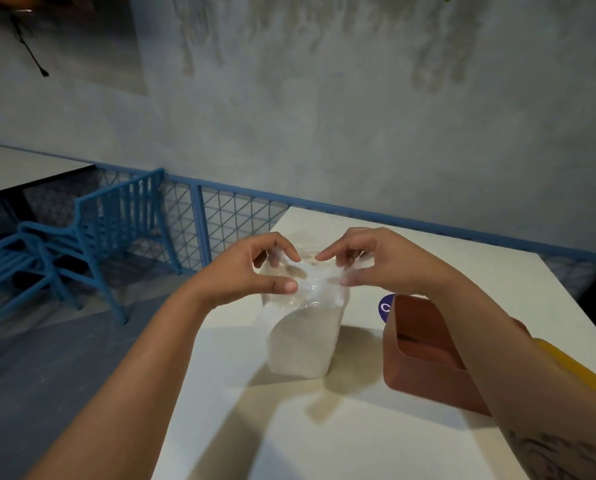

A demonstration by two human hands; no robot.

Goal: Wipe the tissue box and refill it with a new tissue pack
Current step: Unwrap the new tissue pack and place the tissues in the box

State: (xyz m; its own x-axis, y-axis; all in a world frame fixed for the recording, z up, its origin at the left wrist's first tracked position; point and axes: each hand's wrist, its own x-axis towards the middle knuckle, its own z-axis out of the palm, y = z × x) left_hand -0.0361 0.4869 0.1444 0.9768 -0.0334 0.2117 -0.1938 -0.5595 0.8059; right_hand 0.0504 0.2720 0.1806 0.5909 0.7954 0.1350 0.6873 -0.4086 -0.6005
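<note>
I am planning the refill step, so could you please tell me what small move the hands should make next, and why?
Probably pull the hands apart to tear the tissue pack open. The left hand and right hand each pinch the clear plastic at its top; the pack stands on the table and looks unopened, and the tissue box sits open beside it.

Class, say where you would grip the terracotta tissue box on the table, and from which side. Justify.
Probably the near left wall's rim, from above: the tissue box seems to stand open side up, so fingers can hook inside, thumb outside. The right forearm crosses its far side.
</note>
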